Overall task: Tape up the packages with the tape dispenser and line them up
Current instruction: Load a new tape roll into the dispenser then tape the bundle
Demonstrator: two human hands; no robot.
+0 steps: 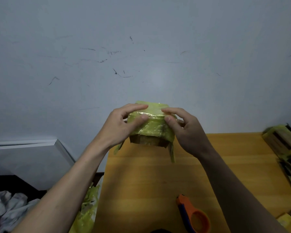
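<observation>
One head-worn camera looks forward and down, close over the table [149, 179].

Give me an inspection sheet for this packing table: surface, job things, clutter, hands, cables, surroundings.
Surface: wooden table, bare in the middle.
Job's things: package wrapped in yellow-green tape, held up above the table's far edge, loose tape ends hanging; tape dispenser lying near the front edge; taped packages along the right edge.
Clutter: crumpled tape scraps off the table's left side; small yellow item at the right front.
Hands: left hand and right hand both grip the package, thumbs on its near face.
Cables: nothing seen.
Surroundings: scuffed wall; white cloth lower left.
</observation>
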